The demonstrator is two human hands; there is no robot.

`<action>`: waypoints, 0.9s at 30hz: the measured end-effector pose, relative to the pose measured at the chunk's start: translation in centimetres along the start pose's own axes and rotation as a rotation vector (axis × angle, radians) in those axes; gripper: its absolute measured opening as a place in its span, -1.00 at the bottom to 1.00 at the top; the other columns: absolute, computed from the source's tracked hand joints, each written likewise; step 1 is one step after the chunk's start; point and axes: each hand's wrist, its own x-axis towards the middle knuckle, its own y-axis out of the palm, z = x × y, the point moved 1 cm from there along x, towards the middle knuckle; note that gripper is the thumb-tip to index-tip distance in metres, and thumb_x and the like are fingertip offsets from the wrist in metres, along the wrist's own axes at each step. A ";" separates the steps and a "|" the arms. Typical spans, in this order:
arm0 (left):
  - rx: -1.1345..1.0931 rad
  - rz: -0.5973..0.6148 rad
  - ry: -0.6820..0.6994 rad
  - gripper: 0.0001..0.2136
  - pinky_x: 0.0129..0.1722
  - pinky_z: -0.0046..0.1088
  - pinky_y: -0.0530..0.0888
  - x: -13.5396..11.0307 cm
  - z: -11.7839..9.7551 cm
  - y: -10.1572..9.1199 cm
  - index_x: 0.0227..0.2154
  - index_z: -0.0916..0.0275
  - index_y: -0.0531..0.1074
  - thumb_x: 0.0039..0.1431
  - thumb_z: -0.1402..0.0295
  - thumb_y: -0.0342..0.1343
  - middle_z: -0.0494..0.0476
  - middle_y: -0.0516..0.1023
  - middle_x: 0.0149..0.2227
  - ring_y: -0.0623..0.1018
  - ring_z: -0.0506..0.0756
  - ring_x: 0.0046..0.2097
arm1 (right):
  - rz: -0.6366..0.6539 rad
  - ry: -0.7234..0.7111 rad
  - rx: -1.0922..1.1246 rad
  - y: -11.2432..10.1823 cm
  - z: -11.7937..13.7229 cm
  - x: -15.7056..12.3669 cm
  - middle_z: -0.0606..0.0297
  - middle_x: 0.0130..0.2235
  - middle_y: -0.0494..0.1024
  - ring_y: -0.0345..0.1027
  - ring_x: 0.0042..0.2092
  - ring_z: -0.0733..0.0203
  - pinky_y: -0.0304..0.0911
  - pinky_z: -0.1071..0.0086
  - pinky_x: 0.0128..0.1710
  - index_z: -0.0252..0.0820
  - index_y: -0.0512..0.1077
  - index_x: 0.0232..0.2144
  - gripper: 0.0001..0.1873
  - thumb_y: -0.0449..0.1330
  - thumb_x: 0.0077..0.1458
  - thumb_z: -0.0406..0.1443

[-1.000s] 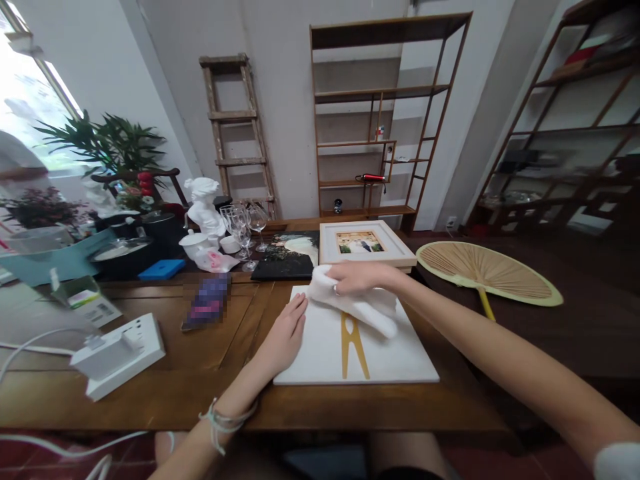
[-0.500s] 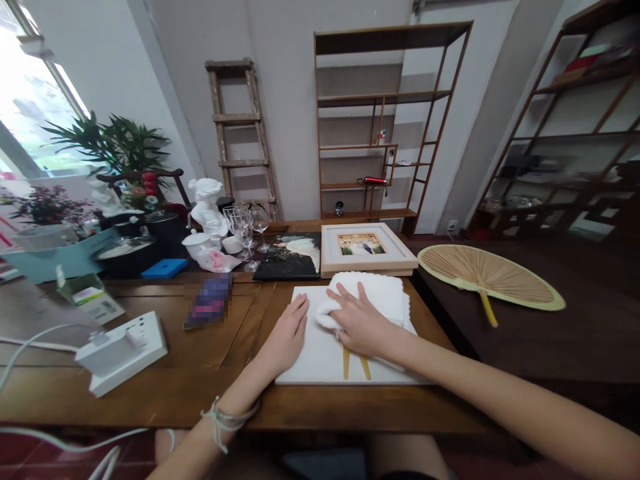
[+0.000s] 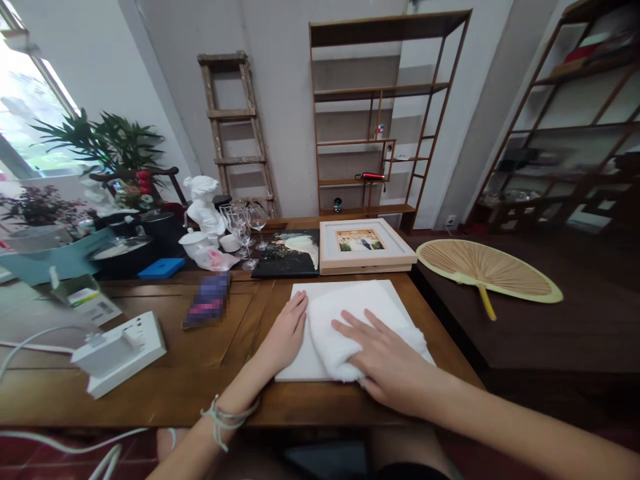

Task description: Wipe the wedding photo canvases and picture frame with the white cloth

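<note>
A flat white board (image 3: 296,365) lies on the wooden table in front of me. My left hand (image 3: 287,337) rests flat along its left edge, fingers stretched out and close together, holding nothing. Over much of the board spreads a white towel (image 3: 327,313), bunched and folded at its near side. My right hand (image 3: 383,357) presses the towel against the board with fingers spread on top of it. The thumb is partly hidden by the towel. Whatever is on the board's surface under the towel is covered.
Behind the board lie a framed picture (image 3: 367,243) and a black panel (image 3: 290,253). Wine glasses (image 3: 243,230) and a white bust (image 3: 203,207) stand at the back left. A power strip (image 3: 123,353) sits left, a hand fan (image 3: 487,270) right.
My right hand has drawn the towel toward me and right, spreading it over two yellow-brown strips seen earlier on the board. The left hand has stayed at the edge.
</note>
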 end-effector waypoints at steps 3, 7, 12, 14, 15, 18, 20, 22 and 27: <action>0.008 -0.003 -0.006 -0.60 0.20 -0.16 0.11 -0.1 0.1 0.0 0.10 0.31 0.22 0.22 0.40 -0.22 0.26 0.17 0.21 0.15 0.14 0.24 | -0.101 0.087 -0.047 0.3 -1.1 -0.1 0.08 0.20 0.14 -0.16 0.24 -0.06 -0.26 -0.08 0.18 -0.17 0.48 -0.31 -0.72 0.07 -0.09 -0.42; 0.003 -0.004 -0.007 -0.60 0.20 -0.15 0.11 -0.1 0.0 0.1 0.10 0.31 0.23 0.22 0.40 -0.22 0.26 0.17 0.21 0.14 0.15 0.24 | -0.253 0.144 -0.126 0.0 -2.6 1.4 0.08 0.24 0.03 -0.26 0.26 -0.10 -0.31 -0.07 0.18 -0.21 0.47 -0.34 -0.75 0.10 -0.13 -0.43; -0.022 0.000 -0.028 -0.59 0.21 -0.18 0.09 0.0 -0.2 0.1 0.09 0.40 0.24 0.21 0.40 -0.22 0.32 0.18 0.20 0.14 0.15 0.24 | -0.090 0.179 -0.092 0.1 -3.2 4.3 -0.06 0.19 0.13 -0.18 0.23 -0.24 -0.18 -0.19 0.10 -0.27 0.43 -0.18 -0.66 0.05 -0.04 -0.43; -0.033 0.004 -0.035 -0.59 0.21 -0.19 0.08 0.1 -0.3 0.1 0.08 0.43 0.24 0.21 0.40 -0.21 0.34 0.18 0.20 0.14 0.16 0.24 | -0.039 0.154 -0.081 0.1 -3.0 4.8 -0.05 0.14 0.24 -0.11 0.21 -0.22 -0.14 -0.18 0.09 -0.26 0.42 -0.16 -0.66 0.02 -0.01 -0.43; -0.034 0.004 -0.036 -0.59 0.21 -0.19 0.08 0.1 -0.3 0.0 0.08 0.42 0.25 0.21 0.40 -0.21 0.33 0.18 0.20 0.14 0.16 0.24 | -0.032 0.135 -0.077 0.1 -2.8 4.7 -0.05 0.12 0.26 -0.10 0.21 -0.19 -0.13 -0.15 0.09 -0.25 0.42 -0.16 -0.66 0.01 -0.01 -0.42; -0.033 0.012 -0.021 -0.60 0.21 -0.19 0.10 0.1 -0.4 -0.1 0.08 0.38 0.24 0.21 0.41 -0.22 0.31 0.18 0.20 0.14 0.15 0.24 | -0.035 0.028 -0.044 -0.5 -1.7 3.6 -0.02 0.12 0.28 -0.09 0.22 -0.08 -0.18 -0.08 0.14 -0.23 0.44 -0.22 -0.69 0.01 -0.01 -0.42; -0.047 0.014 0.011 -0.60 0.21 -0.19 0.11 0.1 -0.6 -0.2 0.08 0.36 0.25 0.21 0.42 -0.23 0.29 0.18 0.20 0.14 0.14 0.24 | -0.107 -0.046 -0.064 -1.2 -1.1 2.4 0.00 0.18 0.17 -0.18 0.24 -0.08 -0.34 -0.11 0.16 -0.21 0.46 -0.30 -0.75 0.04 -0.04 -0.40; -0.067 0.009 0.037 -0.60 0.21 -0.20 0.10 0.2 -0.7 -0.3 0.07 0.33 0.26 0.21 0.42 -0.23 0.26 0.18 0.20 0.12 0.14 0.25 | -0.296 -0.043 -0.128 -2.4 -0.7 1.3 0.07 0.24 0.02 -0.32 0.26 -0.18 -0.50 -0.19 0.13 -0.18 0.45 -0.44 -0.85 0.08 -0.07 -0.35; -0.038 0.005 -0.036 -0.59 0.20 -0.13 0.09 0.1 -0.6 -0.1 0.07 0.42 0.25 0.21 0.40 -0.21 0.35 0.16 0.20 0.15 0.20 0.23 | -0.877 0.157 -0.143 -5.4 -1.2 -0.5 0.12 0.19 0.15 -0.24 0.23 -0.31 -0.40 -0.30 0.08 -0.17 0.36 -0.60 -0.78 0.10 0.02 -0.22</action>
